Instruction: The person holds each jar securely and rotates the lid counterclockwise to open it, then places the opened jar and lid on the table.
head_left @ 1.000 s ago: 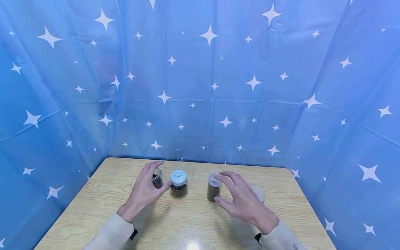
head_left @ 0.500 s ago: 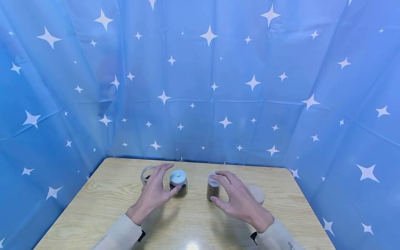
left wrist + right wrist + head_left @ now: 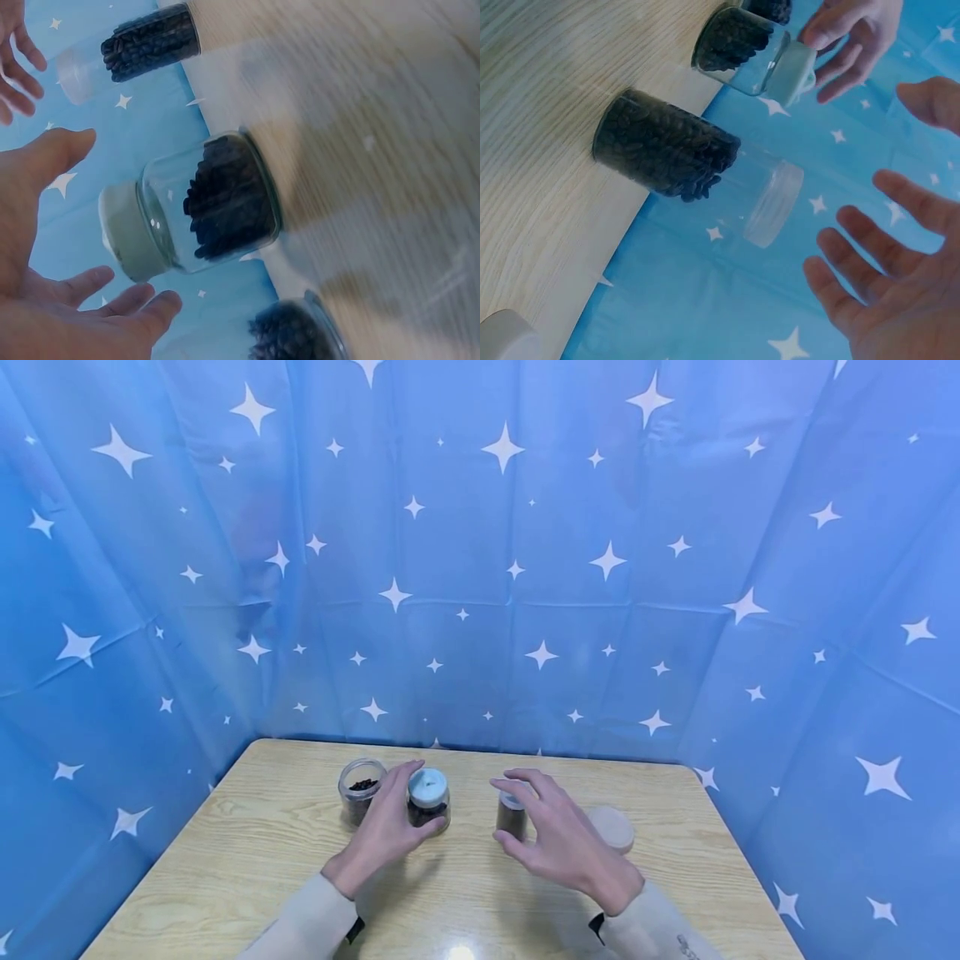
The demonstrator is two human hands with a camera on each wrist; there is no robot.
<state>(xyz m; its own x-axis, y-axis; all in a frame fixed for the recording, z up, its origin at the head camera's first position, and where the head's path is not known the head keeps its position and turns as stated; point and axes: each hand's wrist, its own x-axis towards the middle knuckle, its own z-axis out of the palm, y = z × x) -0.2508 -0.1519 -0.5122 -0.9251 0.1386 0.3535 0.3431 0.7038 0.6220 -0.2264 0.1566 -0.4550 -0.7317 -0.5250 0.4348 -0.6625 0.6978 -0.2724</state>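
Observation:
In the head view, my left hand [image 3: 386, 827] is beside a glass jar with a pale teal lid [image 3: 428, 787], partly filled with dark beans that look like coffee beans. The left wrist view has the thumb and fingers spread around that lid, with a gap to it. Farther right, my right hand [image 3: 558, 835] curves near a taller clear jar [image 3: 512, 818] of similar beans. Its translucent cap [image 3: 775, 204] is apart from my spread fingers in the right wrist view. Left of the teal-lidded jar stands an uncovered glass jar [image 3: 362, 769], also with beans inside.
A round pale lid [image 3: 612, 828] lies on the wooden table [image 3: 225, 843], partly behind my right hand. Blue curtain [image 3: 480, 568] with white stars closes off the back and sides of the table.
My left hand has moved right, from the uncovered jar over to the teal-lidded one, so the uncovered jar shows again. My right hand has shifted slightly left over the taller jar.

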